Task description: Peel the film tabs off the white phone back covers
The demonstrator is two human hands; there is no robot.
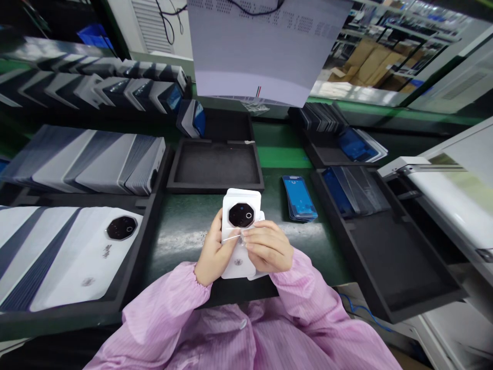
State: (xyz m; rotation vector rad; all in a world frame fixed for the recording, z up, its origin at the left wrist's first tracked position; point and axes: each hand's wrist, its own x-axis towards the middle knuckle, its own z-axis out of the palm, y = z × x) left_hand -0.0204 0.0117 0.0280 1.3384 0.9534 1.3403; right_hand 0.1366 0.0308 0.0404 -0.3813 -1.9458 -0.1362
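- Head view, centre: the white panel [238,253] lies face up between both hands, its black module [242,215] toward the top, presumably so that the worked area stays in sight.
- Left hand [216,247], left of centre: closed on the panel's left edge, thumb across the face; this probably steadies the piece.
- Right hand [271,246], right of centre: fingers bent, fingertips bunched on the face just below the module, perhaps for fine contact; whether they pinch anything is hidden.
- Beneath the panel, further white edges show at its right; whether the group rests on the green bench [181,218] cannot be told.
- Lower left: similar white panels [82,257] lean overlapping in a black tray, an arrangement that likely keeps each edge easy to reach.
- Right of centre: a blue-faced stack [300,198] sits squared on the bench, apart from the hands, seemingly to leave working room.
- Right: a dark tray [396,257] holds clear-and-blue sheets [358,190] at its far end, its near part bare.
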